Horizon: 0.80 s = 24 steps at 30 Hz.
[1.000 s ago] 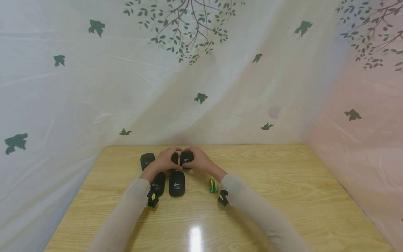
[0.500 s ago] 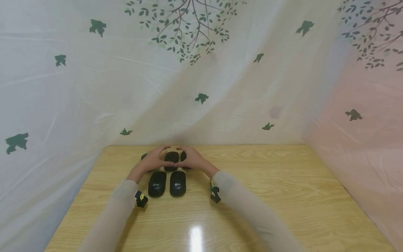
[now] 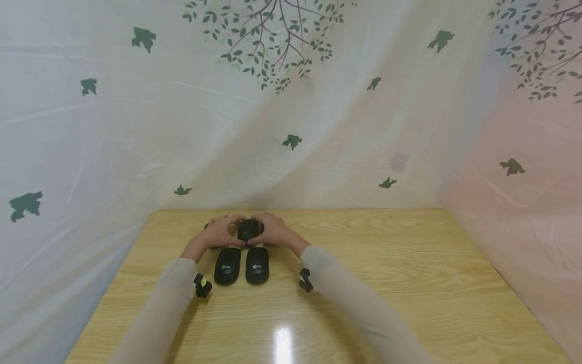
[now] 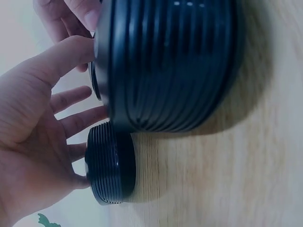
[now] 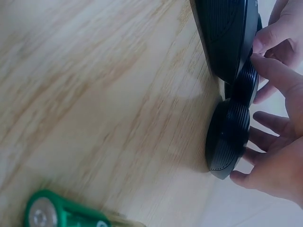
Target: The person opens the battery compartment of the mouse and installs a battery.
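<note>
Several black computer mice lie in two rows on the wooden table. Both hands curve around the middle back mouse (image 3: 247, 230). My left hand (image 3: 220, 233) has its thumb at the near end and fingertips at the far end, on the left side. From the right side, my right hand (image 3: 276, 231) spans the same mouse with thumb and fingers. Its palm hangs over the back right mouse (image 5: 228, 139), mostly hidden in the head view. Under the left hand sits the back left mouse (image 4: 110, 165). Nearer me stand the front left mouse (image 3: 227, 266) and front right mouse (image 3: 257, 266).
A green battery (image 5: 66, 213) lies on the table in the lower left of the right wrist view, hidden in the head view. The table (image 3: 386, 283) meets a pale curtain (image 3: 291, 172) printed with leaves at its back edge.
My left hand moved left from beside the right-hand back mouse, uncovering the front left mouse. My right hand left the back right mouse for the middle one. Both hands then drew closer around it.
</note>
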Tool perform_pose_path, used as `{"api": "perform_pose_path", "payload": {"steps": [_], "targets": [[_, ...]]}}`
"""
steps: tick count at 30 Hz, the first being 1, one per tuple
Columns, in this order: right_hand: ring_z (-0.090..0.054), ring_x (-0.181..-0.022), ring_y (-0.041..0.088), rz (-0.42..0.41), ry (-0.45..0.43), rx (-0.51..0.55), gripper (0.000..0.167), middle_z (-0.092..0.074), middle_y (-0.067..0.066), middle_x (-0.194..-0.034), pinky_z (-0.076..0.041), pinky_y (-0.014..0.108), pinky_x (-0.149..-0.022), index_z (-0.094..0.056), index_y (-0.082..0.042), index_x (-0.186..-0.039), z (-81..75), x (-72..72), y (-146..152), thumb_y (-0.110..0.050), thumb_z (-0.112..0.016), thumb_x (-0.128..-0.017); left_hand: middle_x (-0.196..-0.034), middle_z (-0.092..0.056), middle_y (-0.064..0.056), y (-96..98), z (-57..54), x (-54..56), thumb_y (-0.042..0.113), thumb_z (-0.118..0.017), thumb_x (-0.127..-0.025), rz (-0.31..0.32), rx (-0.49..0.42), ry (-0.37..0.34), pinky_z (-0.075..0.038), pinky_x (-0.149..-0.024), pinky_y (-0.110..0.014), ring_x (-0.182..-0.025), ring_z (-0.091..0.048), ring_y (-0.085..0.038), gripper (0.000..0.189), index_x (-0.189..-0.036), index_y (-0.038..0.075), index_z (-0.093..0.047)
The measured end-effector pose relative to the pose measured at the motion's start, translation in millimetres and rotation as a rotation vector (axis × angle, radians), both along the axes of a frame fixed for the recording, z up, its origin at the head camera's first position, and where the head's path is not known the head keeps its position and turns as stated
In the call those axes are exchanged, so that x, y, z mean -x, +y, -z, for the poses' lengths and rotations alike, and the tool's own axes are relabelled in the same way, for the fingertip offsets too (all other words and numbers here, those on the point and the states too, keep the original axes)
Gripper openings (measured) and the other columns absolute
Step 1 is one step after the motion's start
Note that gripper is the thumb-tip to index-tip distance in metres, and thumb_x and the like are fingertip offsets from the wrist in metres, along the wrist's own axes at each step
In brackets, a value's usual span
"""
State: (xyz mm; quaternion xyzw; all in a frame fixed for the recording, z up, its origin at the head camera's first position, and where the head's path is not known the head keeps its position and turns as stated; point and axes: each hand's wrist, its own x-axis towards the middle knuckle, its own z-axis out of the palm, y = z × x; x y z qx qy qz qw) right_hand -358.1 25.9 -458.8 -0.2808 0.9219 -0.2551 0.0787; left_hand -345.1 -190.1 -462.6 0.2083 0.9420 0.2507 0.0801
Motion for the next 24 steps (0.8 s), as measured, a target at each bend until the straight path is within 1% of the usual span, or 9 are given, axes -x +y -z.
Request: {"api": "perform_pose_path", "payload": {"steps": [3, 6, 9, 12, 15, 19, 24], "targets": [[-0.057, -0.129, 0.029, -0.009, 0.003, -0.002, 0.077, -0.063, 0.011, -0.141, -0.041, 0.055, -0.108, -0.055, -0.008, -0.146, 0.2, 0.0, -0.9, -0.038, -0.086, -0.081, -0.151, -0.051, -0.023, 0.4, -0.5, -0.2, 0.035, -0.084, -0.082, 0.003, 0.002, -0.019, -0.012, -0.114, -0.078, -0.144, -0.032, -0.057, 0.083, -0.15, 0.004, -0.047], [-0.059, -0.124, 0.027, -0.012, 0.009, -0.017, 0.074, -0.065, 0.009, -0.137, -0.041, 0.053, -0.107, -0.058, -0.01, -0.143, 1.6, 0.7, -1.3, -0.037, -0.087, -0.081, -0.152, -0.051, -0.021, 1.4, 0.0, 0.4, 0.035, -0.085, -0.08, 0.009, 0.014, -0.018, -0.012, -0.113, -0.078, -0.144, -0.035, -0.055, 0.084, -0.149, 0.006, -0.048], [-0.059, -0.123, 0.026, -0.01, 0.019, -0.04, 0.074, -0.066, 0.008, -0.136, -0.04, 0.053, -0.107, -0.058, -0.01, -0.143, 4.1, 1.7, -1.7, -0.038, -0.087, -0.08, -0.15, -0.053, -0.02, 2.4, 1.3, 1.0, 0.035, -0.087, -0.078, 0.016, 0.031, -0.012, -0.013, -0.112, -0.079, -0.143, -0.037, -0.053, 0.086, -0.15, 0.008, -0.048], [-0.059, -0.122, 0.025, -0.009, 0.029, -0.046, 0.076, -0.067, 0.008, -0.135, -0.039, 0.054, -0.107, -0.058, -0.009, -0.143, 6.1, 3.3, -1.9, -0.038, -0.088, -0.079, -0.151, -0.053, -0.02, 3.8, 2.9, 2.5, 0.033, -0.088, -0.076, 0.011, 0.034, -0.017, -0.011, -0.112, -0.08, -0.144, -0.036, -0.052, 0.088, -0.15, 0.008, -0.048], [-0.06, -0.121, 0.025, -0.01, 0.035, -0.034, 0.075, -0.067, 0.008, -0.134, -0.038, 0.055, -0.107, -0.059, -0.009, -0.141, 7.3, 4.6, -2.7, -0.036, -0.088, -0.078, -0.15, -0.053, -0.02, 4.5, 3.6, 3.2, 0.032, -0.088, -0.075, 0.002, 0.025, -0.012, -0.01, -0.112, -0.08, -0.144, -0.038, -0.05, 0.088, -0.15, 0.008, -0.049], [-0.061, -0.12, 0.025, -0.006, 0.035, -0.012, 0.072, -0.068, 0.008, -0.133, -0.038, 0.054, -0.106, -0.06, -0.01, -0.14, 8.5, 5.4, -2.6, -0.033, -0.089, -0.078, -0.15, -0.053, -0.021, 5.1, 5.7, 4.2, 0.03, -0.089, -0.074, -0.009, 0.006, 0.003, -0.009, -0.112, -0.08, -0.142, -0.043, -0.045, 0.087, -0.148, 0.007, -0.05], [-0.061, -0.12, 0.024, 0.006, 0.024, 0.028, 0.072, -0.069, 0.007, -0.131, -0.036, 0.052, -0.105, -0.061, -0.01, -0.14, 7.9, 4.6, -2.5, -0.03, -0.09, -0.077, -0.151, -0.053, -0.019, 5.2, 3.5, 2.6, 0.028, -0.091, -0.072, -0.038, -0.028, 0.003, -0.006, -0.114, -0.078, -0.144, -0.044, -0.043, 0.088, -0.148, 0.007, -0.052]]}}
